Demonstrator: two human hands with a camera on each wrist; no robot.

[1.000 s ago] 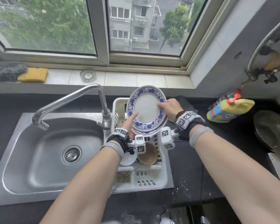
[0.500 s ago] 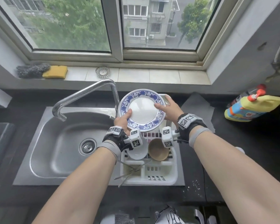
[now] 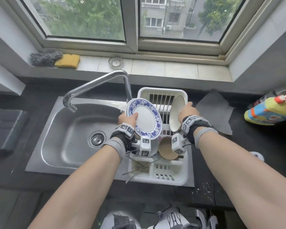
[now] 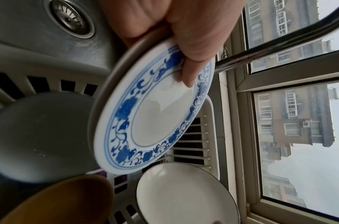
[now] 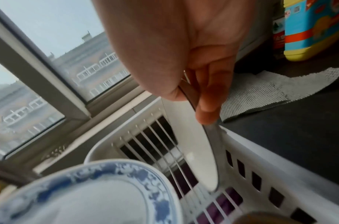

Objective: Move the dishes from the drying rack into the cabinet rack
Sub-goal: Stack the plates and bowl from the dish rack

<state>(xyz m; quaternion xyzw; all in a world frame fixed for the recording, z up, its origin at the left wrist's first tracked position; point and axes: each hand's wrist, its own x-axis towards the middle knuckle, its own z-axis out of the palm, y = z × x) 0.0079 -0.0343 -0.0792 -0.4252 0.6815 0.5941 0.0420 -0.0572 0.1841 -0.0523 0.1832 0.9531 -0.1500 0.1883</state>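
At frame centre, the left hand (image 3: 128, 119) is gripping the blue-patterned plate (image 3: 144, 120) while the right hand (image 3: 187, 111) is pinching a white plate (image 3: 176, 113) in the drying rack (image 3: 162, 93), bowls remaining, nothing shelved.

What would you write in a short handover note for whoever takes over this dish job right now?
Left hand: grips the blue-patterned plate, lifted beside the tap.
Right hand: pinches the rim of the white plate, which is on edge in the drying rack.
Also in the rack: a brown bowl and chopsticks.
Done: one plate lifted out.
Left: everything into the cabinet rack, which is out of view.
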